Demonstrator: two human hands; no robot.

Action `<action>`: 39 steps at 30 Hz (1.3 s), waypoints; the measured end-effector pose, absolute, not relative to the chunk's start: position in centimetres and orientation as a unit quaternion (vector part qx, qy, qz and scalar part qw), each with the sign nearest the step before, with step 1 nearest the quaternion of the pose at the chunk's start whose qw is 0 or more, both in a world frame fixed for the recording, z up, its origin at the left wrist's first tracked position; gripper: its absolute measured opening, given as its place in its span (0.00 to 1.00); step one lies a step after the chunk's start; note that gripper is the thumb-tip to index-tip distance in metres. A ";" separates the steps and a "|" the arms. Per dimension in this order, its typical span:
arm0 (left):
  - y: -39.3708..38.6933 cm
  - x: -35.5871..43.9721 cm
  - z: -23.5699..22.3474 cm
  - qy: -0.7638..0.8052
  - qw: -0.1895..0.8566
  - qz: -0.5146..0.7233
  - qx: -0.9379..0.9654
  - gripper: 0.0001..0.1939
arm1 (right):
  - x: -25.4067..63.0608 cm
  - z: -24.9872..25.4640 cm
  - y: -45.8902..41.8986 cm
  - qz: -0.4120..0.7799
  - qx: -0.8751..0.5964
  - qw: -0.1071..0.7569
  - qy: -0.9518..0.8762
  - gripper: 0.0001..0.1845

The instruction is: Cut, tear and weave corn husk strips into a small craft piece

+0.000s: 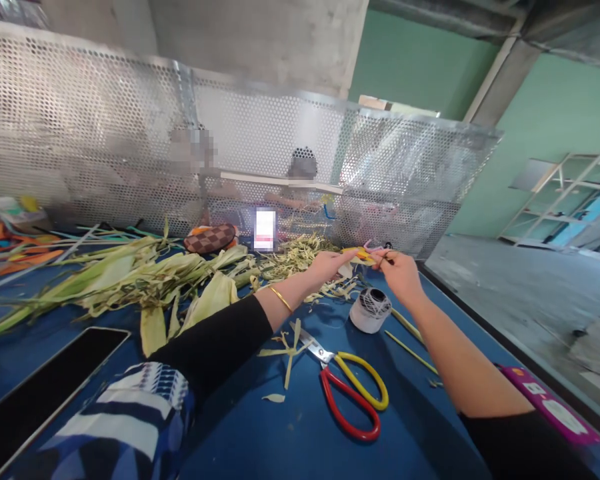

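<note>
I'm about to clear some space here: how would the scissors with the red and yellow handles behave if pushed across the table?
The scissors would probably slide flat rather than roll, since they lie on their side on the table. The blades look like rigid metal, so they shouldn't bend. The handles are spread, so they might pivot or close somewhat.

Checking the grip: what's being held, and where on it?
A small yellow piece, left hand at one end, right hand at the other; exact kind unclear.

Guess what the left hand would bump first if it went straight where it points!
The left hand would probably meet the yellow piece at its fingers, then the right hand; depth is unclear.
</note>
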State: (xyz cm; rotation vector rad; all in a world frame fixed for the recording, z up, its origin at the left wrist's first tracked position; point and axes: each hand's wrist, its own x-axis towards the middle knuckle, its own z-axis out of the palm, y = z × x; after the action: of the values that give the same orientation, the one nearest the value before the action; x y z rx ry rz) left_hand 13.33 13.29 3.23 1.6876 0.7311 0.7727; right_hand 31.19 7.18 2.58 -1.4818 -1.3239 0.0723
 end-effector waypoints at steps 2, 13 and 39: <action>12.6 12.0 3.8 0.309 0.577 0.350 0.670 0.16 | 29.7 3.7 7.4 0.044 -0.603 0.560 -0.566 0.11; 7.1 1.9 3.8 0.349 0.598 0.303 0.655 0.11 | 21.5 4.5 4.3 0.194 -0.508 0.678 -0.495 0.13; 1.6 -3.5 1.7 0.375 0.569 0.451 0.576 0.07 | 12.0 0.5 -1.0 0.573 -0.403 0.620 -0.353 0.15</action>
State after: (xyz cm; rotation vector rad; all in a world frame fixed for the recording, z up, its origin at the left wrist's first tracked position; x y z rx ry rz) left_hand -3.49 1.57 1.65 1.3534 0.8793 1.0583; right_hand 11.98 -0.99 0.52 -0.9262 -0.8118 1.3174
